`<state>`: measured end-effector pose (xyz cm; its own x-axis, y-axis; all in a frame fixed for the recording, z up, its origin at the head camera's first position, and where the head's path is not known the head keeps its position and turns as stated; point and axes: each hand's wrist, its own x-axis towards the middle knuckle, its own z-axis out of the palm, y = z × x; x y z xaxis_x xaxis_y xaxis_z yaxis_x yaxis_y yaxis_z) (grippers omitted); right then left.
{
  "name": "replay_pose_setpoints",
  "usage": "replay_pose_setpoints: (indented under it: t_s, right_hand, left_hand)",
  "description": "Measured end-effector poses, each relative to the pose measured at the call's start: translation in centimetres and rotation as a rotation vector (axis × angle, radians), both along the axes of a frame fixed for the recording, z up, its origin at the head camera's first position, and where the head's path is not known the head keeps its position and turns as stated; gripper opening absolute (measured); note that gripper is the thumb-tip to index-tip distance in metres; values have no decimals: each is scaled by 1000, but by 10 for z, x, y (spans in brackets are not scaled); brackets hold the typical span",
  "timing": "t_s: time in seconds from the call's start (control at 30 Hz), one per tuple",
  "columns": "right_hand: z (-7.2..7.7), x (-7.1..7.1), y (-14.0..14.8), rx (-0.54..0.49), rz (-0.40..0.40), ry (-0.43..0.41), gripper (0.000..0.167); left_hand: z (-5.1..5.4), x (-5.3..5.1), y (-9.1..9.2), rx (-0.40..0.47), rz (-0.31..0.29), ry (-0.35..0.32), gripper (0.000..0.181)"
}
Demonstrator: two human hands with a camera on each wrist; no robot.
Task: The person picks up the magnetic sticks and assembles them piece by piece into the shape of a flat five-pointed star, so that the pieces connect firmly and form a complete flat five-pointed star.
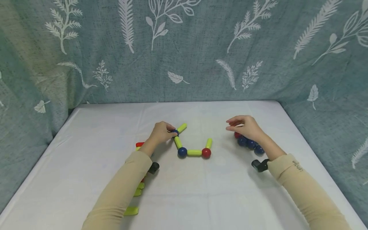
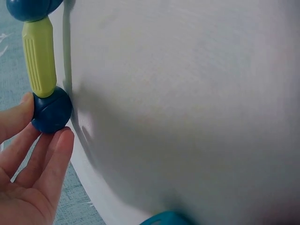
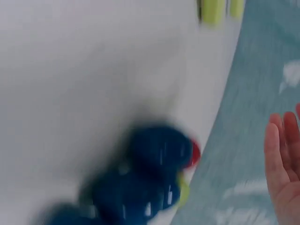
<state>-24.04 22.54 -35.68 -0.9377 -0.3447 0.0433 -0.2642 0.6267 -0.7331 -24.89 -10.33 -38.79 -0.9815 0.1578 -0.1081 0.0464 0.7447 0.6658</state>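
Observation:
My left hand (image 1: 161, 132) pinches a blue ball (image 1: 174, 131) between thumb and fingers; the left wrist view shows the grip on this blue ball (image 2: 54, 112). From it one yellow-green rod (image 1: 182, 127) points up and right. Another yellow-green rod (image 1: 178, 142) runs down to a second blue ball (image 1: 182, 152). A level rod (image 1: 194, 153) links that ball to a red ball (image 1: 206, 153), which bears an upward rod (image 1: 209, 142). My right hand (image 1: 245, 126) hovers with nothing visible in its fingers, just above several loose balls (image 1: 251, 144).
Under and beside the left forearm lie several red and yellow-green rods (image 1: 131, 210), partly hidden by the sleeve. A white cloth covers the table (image 1: 201, 198). Behind it hangs a grey-green leaf-patterned curtain (image 1: 195, 64). Each wrist carries a small black camera (image 1: 260, 165).

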Motion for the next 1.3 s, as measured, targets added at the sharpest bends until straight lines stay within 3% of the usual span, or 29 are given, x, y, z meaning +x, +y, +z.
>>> replay_pose_setpoints:
  t_s: [0.17, 0.4, 0.67, 1.07, 1.3]
  right_hand:
    - [5, -18, 29, 72, -78, -79, 45]
    - [-5, -30, 49, 152, -185, -159, 42]
    - [-11, -33, 54, 183, -192, -319, 45]
    - [-15, -36, 48, 156, -213, -355, 42]
    - [-9, -43, 35, 172, -231, -372, 39]
  left_hand:
    - [-2, 0, -1, 10, 10, -1, 27]
    - [-2, 0, 3, 17, 19, -22, 27]
    - [0, 0, 3, 15, 29, -27, 26]
    - [0, -2, 2, 9, 25, -39, 26]
    - [0, -2, 0, 10, 43, -58, 27]
